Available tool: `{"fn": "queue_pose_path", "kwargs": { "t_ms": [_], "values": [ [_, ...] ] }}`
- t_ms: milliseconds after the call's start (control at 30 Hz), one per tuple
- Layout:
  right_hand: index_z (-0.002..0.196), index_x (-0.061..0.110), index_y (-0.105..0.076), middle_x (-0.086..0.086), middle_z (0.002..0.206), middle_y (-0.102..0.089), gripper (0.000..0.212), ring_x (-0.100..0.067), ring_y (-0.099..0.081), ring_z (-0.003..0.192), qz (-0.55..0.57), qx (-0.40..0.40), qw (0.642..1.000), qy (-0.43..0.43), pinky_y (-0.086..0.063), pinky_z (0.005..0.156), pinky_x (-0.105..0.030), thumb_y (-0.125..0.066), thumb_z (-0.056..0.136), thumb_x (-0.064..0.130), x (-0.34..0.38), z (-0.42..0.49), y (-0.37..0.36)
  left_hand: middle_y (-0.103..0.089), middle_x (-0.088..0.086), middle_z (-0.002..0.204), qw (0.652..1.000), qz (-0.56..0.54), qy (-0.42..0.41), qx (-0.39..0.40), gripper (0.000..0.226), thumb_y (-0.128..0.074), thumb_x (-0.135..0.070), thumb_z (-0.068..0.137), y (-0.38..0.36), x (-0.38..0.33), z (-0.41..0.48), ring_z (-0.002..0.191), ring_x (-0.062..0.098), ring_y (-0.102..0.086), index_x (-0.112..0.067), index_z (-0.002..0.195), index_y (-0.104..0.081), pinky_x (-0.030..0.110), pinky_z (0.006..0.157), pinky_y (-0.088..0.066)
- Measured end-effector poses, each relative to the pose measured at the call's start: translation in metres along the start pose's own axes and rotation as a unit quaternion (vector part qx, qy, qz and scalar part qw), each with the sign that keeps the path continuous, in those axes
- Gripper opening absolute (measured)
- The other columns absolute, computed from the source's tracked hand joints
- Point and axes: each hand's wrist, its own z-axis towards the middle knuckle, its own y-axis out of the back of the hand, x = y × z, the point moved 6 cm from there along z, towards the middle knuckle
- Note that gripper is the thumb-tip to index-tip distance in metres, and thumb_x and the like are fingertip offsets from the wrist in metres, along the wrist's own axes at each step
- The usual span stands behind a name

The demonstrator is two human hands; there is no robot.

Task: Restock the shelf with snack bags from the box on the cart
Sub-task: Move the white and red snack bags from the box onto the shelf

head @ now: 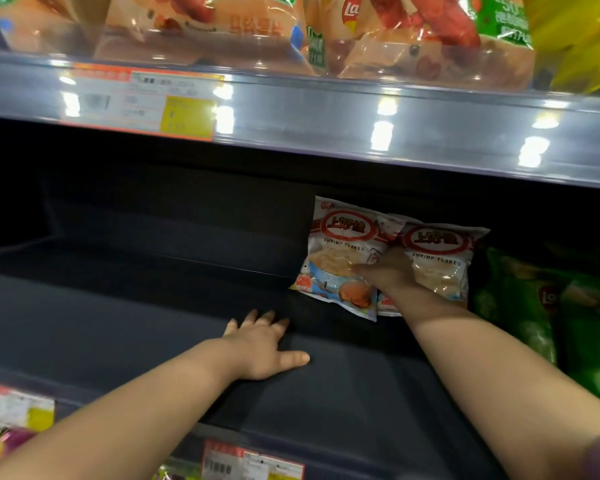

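Shelf (136, 327) fills the head view, dark and mostly bare. At centre right I see two shrimp flakes bags (340, 251) standing side by side at its back, beside green bags (534, 313) at far right. My right hand (388, 271) presses against both, fingers spread — gripping neither. My left hand (267, 348) lies flat on the shelf at centre, fingers splayed — holding nothing.

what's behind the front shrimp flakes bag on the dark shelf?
A second shrimp flakes bag leans behind the front bag, offset right. The right hand covers their overlap; anything further back is hidden.
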Motion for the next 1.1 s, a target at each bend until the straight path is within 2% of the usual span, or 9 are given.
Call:
{"fn": "queue_pose_path", "kwargs": {
  "t_ms": [200,300,367,467,567,667,733,933,1100],
  "values": [
    [0.131,0.002,-0.043,-0.016,0.133,-0.054,0.069,-0.03,-0.054,0.121,0.007,0.001,1.0,-0.004,-0.045,0.093,-0.031,-0.077,0.075,0.025,0.004,-0.017,0.015,-0.008,0.004,0.162,1.0,-0.002,0.005,-0.009,0.077,-0.031,-0.068,0.089,0.009,0.004,-0.012,0.149,0.032,-0.003,-0.028,0.152,-0.016,0.054,0.116,-0.006],
    [0.137,0.006,-0.036,-0.014,0.139,-0.048,0.071,-0.031,-0.049,0.126,-0.069,-0.012,0.997,0.025,-0.042,0.098,-0.033,-0.071,0.08,0.029,0.012,-0.035,0.028,-0.011,0.004,0.162,0.999,0.022,0.004,-0.035,0.077,-0.031,-0.068,0.089,0.02,0.009,-0.022,0.148,0.033,-0.007,-0.027,0.152,-0.016,0.054,0.115,-0.009],
    [0.139,0.01,-0.035,-0.013,0.142,-0.044,0.066,-0.03,-0.046,0.127,-0.186,-0.024,0.979,0.083,-0.042,0.099,-0.036,-0.063,0.085,0.036,0.023,-0.052,0.034,-0.011,0.005,0.162,0.998,0.036,0.002,-0.056,0.078,-0.031,-0.068,0.089,0.028,0.013,-0.031,0.148,0.033,-0.008,-0.026,0.152,-0.016,0.054,0.115,-0.011],
    [0.143,0.021,-0.033,-0.009,0.147,-0.037,0.062,-0.03,-0.04,0.131,-0.338,-0.017,0.926,0.167,-0.039,0.104,-0.042,-0.053,0.089,0.044,0.04,-0.084,0.034,-0.012,0.005,0.161,0.993,0.07,-0.005,-0.094,0.078,-0.031,-0.069,0.089,0.041,0.018,-0.046,0.148,0.033,-0.01,-0.025,0.152,-0.016,0.053,0.115,-0.014],
    [0.145,0.025,-0.029,-0.008,0.151,-0.029,0.062,-0.032,-0.029,0.137,-0.387,0.031,0.904,0.177,-0.03,0.111,-0.047,-0.048,0.091,0.048,0.046,-0.117,0.027,-0.018,0.005,0.16,0.988,0.09,-0.013,-0.126,0.077,-0.031,-0.068,0.089,0.052,0.022,-0.064,0.146,0.031,-0.015,-0.024,0.152,-0.017,0.051,0.116,-0.016],
    [0.145,0.024,-0.03,-0.006,0.151,-0.029,0.064,-0.033,-0.03,0.137,-0.407,0.056,0.894,0.182,-0.033,0.108,-0.049,-0.045,0.09,0.054,0.05,-0.157,0.024,-0.031,0.005,0.154,0.983,0.092,-0.037,-0.157,0.074,-0.033,-0.066,0.09,0.059,0.025,-0.084,0.141,0.029,-0.029,-0.022,0.149,-0.024,0.047,0.112,-0.025],
    [0.144,0.024,-0.031,-0.006,0.15,-0.031,0.064,-0.033,-0.031,0.137,-0.44,0.055,0.878,0.179,-0.031,0.108,-0.05,-0.042,0.09,0.057,0.053,-0.185,0.025,-0.036,0.005,0.151,0.977,0.095,-0.06,-0.181,0.073,-0.033,-0.066,0.09,0.061,0.026,-0.097,0.137,0.028,-0.034,-0.021,0.147,-0.028,0.046,0.109,-0.03],
    [0.148,0.025,-0.025,-0.006,0.155,-0.027,0.067,-0.032,-0.015,0.145,-0.472,0.071,0.86,0.18,-0.016,0.114,-0.053,-0.036,0.092,0.059,0.062,-0.25,0.018,-0.031,0.006,0.154,0.968,0.108,-0.089,-0.208,0.075,-0.031,-0.067,0.089,0.047,0.033,-0.135,0.145,0.032,-0.018,-0.02,0.148,-0.028,0.05,0.112,-0.025],
    [0.148,0.026,-0.026,-0.005,0.154,-0.029,0.065,-0.029,-0.017,0.144,-0.477,0.094,0.848,0.21,-0.016,0.113,-0.053,-0.036,0.092,0.058,0.082,-0.284,0.006,-0.025,0.007,0.157,0.971,0.099,-0.069,-0.207,0.075,-0.03,-0.066,0.091,0.034,0.052,-0.177,0.147,0.033,-0.012,-0.019,0.149,-0.023,0.049,0.115,-0.021]
  ]
}}
